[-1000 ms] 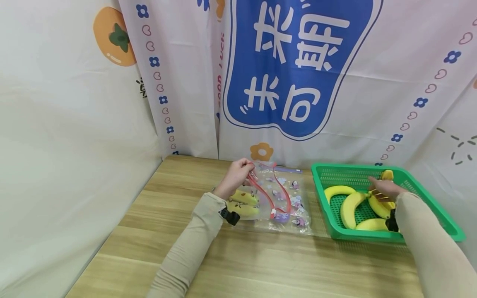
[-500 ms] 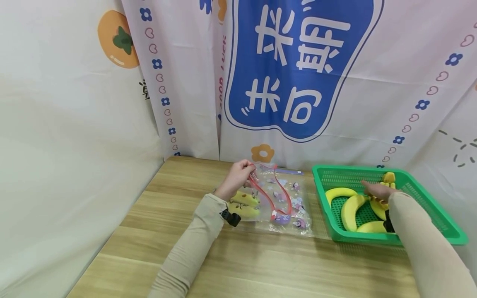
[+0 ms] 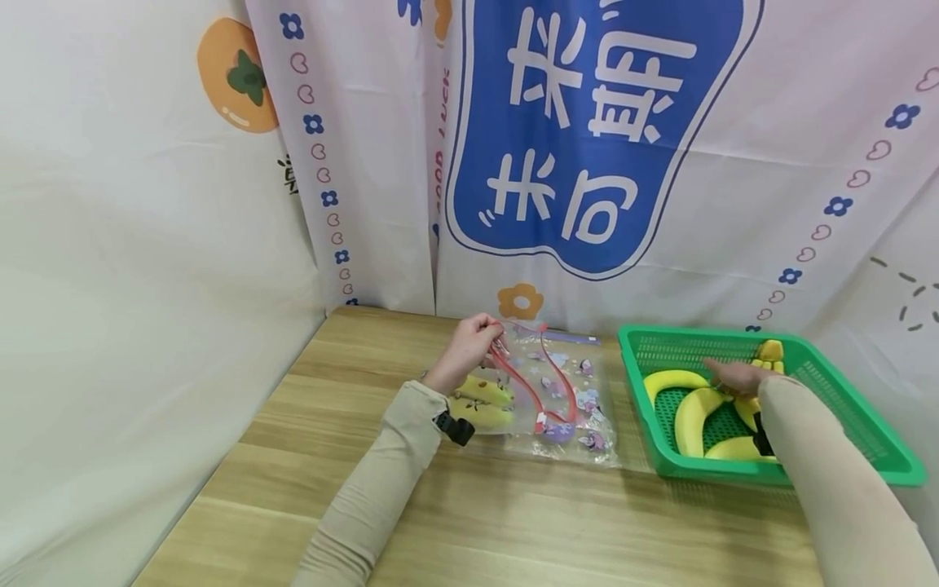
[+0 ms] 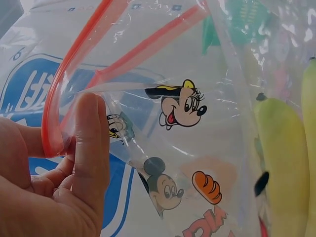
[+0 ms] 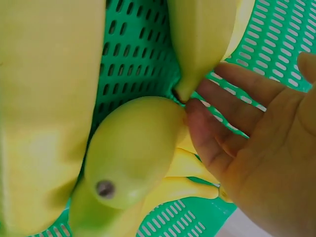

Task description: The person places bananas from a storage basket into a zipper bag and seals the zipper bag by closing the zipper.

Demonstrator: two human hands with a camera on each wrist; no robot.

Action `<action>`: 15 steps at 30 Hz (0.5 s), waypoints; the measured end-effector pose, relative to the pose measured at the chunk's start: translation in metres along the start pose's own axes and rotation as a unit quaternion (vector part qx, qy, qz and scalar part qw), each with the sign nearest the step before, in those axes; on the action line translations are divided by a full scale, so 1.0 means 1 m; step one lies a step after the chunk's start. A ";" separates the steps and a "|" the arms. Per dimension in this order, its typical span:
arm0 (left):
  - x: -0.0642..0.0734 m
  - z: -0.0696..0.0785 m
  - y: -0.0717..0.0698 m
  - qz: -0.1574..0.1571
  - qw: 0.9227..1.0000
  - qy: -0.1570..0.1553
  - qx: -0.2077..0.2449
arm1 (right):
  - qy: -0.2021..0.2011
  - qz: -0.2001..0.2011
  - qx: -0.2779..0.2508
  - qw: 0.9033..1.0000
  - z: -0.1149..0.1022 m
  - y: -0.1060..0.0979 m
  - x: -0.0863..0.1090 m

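Observation:
My left hand (image 3: 469,352) grips the red zip edge of a clear plastic zip bag (image 4: 224,123) printed with cartoon figures, its mouth spread apart. Two yellow-green bananas (image 3: 480,413) show inside the bag, at its left in the head view. Over to the right, my right hand (image 3: 739,378) reaches into a green basket (image 3: 734,469) of bananas. In the right wrist view its extended fingertips (image 5: 197,111) are right at the narrow end of a banana (image 5: 202,42), the thumb standing apart. Another banana (image 5: 133,148) lies beside the fingers.
A purple-zip bag (image 3: 579,337) lies flat under the red-zip one. Further bananas (image 3: 693,420) and a bunch with a brownish-yellow stem end (image 3: 770,350) are in the basket. A printed curtain (image 3: 381,163) hangs behind the wooden table (image 3: 308,456).
Inside the basket my right hand has moved left, toward the middle bananas, uncovering more of the bunch at the back. My left hand keeps its place on the bag.

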State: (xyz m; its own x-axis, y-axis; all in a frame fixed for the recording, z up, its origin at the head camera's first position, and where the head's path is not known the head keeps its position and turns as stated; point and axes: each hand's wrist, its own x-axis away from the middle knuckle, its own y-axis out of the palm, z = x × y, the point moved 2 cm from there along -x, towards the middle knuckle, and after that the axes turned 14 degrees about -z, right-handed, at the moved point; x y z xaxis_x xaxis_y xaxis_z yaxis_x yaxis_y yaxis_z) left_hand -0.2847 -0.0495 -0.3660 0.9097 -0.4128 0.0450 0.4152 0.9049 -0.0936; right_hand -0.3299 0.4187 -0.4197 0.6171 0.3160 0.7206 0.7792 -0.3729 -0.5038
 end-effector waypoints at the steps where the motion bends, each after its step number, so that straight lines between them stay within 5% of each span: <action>1: 0.000 0.000 0.000 0.001 1.000 0.001 0.000 | 0.003 -0.002 -0.006 1.000 -0.001 0.001 -0.001; 15: -0.002 0.001 0.001 -0.004 1.000 -0.002 -0.005 | 0.019 -0.033 -0.035 0.999 -0.004 0.001 0.007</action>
State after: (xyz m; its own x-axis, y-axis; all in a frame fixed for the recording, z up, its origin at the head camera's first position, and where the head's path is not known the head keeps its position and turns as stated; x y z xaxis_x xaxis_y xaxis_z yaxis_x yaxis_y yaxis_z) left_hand -0.2859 -0.0476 -0.3655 0.9062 -0.4199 0.0496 0.4228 0.9005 -0.1021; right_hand -0.3251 0.4171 -0.4135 0.5592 0.3093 0.7692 0.8077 -0.4124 -0.4213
